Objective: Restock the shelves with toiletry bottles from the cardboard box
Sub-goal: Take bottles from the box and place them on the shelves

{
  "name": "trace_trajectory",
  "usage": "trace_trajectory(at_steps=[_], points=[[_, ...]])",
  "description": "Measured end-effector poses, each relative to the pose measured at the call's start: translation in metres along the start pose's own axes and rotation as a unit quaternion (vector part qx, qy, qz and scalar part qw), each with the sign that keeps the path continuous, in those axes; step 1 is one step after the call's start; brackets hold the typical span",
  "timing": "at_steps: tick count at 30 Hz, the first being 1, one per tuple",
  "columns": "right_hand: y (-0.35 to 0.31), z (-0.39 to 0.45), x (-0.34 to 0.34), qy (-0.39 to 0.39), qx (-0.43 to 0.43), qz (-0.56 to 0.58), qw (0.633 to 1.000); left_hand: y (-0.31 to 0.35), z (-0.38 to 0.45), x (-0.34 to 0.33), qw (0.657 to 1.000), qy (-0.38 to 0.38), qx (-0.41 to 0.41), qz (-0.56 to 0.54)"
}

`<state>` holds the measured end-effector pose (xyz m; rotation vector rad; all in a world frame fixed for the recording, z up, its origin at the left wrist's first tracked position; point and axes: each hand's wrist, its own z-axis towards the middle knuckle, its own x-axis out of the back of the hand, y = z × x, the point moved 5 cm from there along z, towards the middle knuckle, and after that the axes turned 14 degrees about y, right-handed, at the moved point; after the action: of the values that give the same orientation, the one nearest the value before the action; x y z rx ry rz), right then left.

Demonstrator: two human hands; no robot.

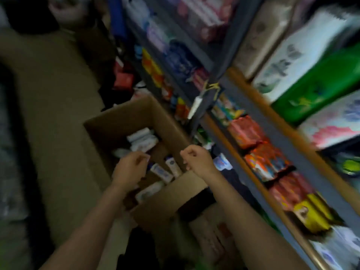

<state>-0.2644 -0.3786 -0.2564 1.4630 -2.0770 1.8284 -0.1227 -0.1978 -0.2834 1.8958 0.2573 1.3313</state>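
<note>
Both my hands hover over the cardboard box [136,112]; left hand [129,166] maybe pinching something small, right hand [196,157] curled empty. White bottles [161,172] just below my fingers, labels too blurry to read.

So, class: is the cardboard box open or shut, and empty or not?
Open and not empty. The cardboard box has no lid over it, and white bottles lie on their sides inside.

You are standing over a tan floor [58,117] carrying an open cardboard box [120,115], beside shelves [259,137] holding rows of blurred, colourful packaged goods [251,131].
</note>
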Motion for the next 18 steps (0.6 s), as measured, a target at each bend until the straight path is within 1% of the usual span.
trace_trajectory(at_steps=[3, 5, 8, 11, 13, 15, 18], points=[[0.007, 0.032, -0.084, -0.057, -0.054, -0.021, 0.997, -0.06, 0.029, 0.022, 0.996, 0.068, 0.0, 0.059], [0.013, 0.054, -0.125, -0.064, -0.096, -0.024, 0.993, -0.087, 0.047, 0.03, 0.99, 0.109, -0.002, 0.095], [0.025, 0.087, -0.176, -0.072, -0.206, 0.018, 0.976, -0.101, 0.077, 0.033, 0.983, 0.152, -0.019, 0.105], [0.033, 0.116, -0.216, -0.089, -0.319, 0.082, 0.94, -0.108, 0.116, 0.029, 0.974, 0.163, -0.064, 0.146], [0.036, 0.133, -0.236, -0.079, -0.373, 0.13, 0.915, -0.111, 0.147, 0.029, 0.965, 0.167, -0.093, 0.181], [0.042, 0.151, -0.254, -0.065, -0.401, 0.168, 0.898, -0.113, 0.178, 0.03, 0.957, 0.169, -0.108, 0.209], [0.052, 0.176, -0.276, -0.039, -0.427, 0.208, 0.879, -0.125, 0.216, 0.029, 0.953, 0.149, -0.104, 0.241]])
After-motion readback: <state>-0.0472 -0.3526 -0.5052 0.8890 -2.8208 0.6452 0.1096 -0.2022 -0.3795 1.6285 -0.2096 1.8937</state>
